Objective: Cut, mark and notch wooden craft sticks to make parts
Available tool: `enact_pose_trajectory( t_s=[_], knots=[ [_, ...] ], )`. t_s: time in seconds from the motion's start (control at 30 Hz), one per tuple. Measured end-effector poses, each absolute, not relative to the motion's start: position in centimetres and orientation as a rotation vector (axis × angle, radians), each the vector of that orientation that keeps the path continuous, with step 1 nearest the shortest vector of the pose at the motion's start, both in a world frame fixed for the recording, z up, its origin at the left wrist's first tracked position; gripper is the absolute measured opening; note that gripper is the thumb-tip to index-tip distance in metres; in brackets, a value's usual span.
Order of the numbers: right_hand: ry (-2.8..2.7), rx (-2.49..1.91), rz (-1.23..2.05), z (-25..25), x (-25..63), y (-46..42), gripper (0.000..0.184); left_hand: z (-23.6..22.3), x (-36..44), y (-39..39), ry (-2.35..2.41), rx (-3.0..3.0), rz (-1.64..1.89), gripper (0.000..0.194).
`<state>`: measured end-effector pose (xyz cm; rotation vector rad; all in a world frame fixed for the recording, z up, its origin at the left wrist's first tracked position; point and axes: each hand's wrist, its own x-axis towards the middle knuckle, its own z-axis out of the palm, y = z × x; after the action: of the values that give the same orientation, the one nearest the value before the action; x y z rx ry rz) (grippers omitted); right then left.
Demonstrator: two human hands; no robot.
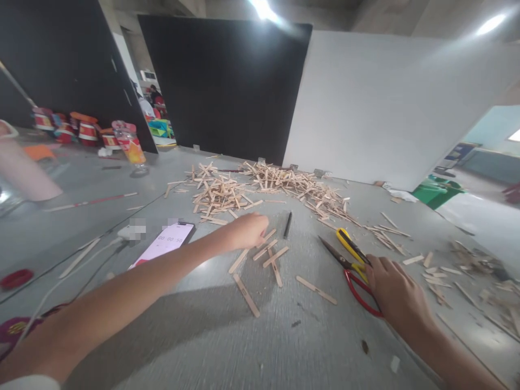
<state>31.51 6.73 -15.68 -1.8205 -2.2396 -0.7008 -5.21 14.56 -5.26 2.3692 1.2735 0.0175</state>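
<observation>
My left hand [252, 229] is closed, fingers curled down over the table beside several craft sticks. One craft stick [267, 237] shows right by the fingertips; whether it is in them I cannot make out. Close by lie crossed sticks and a stick with a dark mark [246, 296]. On the right, my right hand [392, 284] is wrapped round the end of a yellow and black utility knife [350, 245]. Under and beside it lie scissors [363, 295] with red and yellow handles, dark blades pointing left. A black pen [288, 225] rests between the hands.
Heaped craft sticks [221, 194] spread along the back, below black and white panels. A phone [166, 242] with a running timer and a white cable lie left. Farther left stand a bottle [130, 145] and a pink cylinder [24, 165]. Wood scraps [483, 276] litter the right.
</observation>
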Motion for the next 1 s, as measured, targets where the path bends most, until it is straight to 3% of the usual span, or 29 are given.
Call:
enact_pose_trajectory(
  t_s=[0.1,0.23,0.4,0.53,0.8,1.0],
  knots=[
    [-2.236,-1.802,-0.720,-15.4,31.5,6.7,0.018,-5.2,-4.9,14.6,1.343,2.339,-0.180,0.035],
    [-2.307,-1.681,-0.707,-14.5,30.6,5.9,0.030,-5.5,-4.1,14.3,1.361,2.323,-0.279,0.035],
    [-2.631,-1.122,-0.239,-11.3,24.4,3.7,0.035,-5.6,-3.7,13.9,1.359,2.286,-0.282,0.034],
    [-2.809,-0.884,0.016,-9.6,18.8,3.3,0.054,-5.6,-3.4,13.8,1.347,2.253,-0.163,0.035],
    [-2.779,-0.830,-0.103,-12.6,17.5,3.9,0.019,-1.5,-2.6,11.3,0.977,2.033,0.225,0.025],
    [-2.685,-0.895,-0.142,-12.9,17.5,3.1,0.021,0.6,-1.9,6.6,0.847,1.835,0.602,0.033]
  ],
)
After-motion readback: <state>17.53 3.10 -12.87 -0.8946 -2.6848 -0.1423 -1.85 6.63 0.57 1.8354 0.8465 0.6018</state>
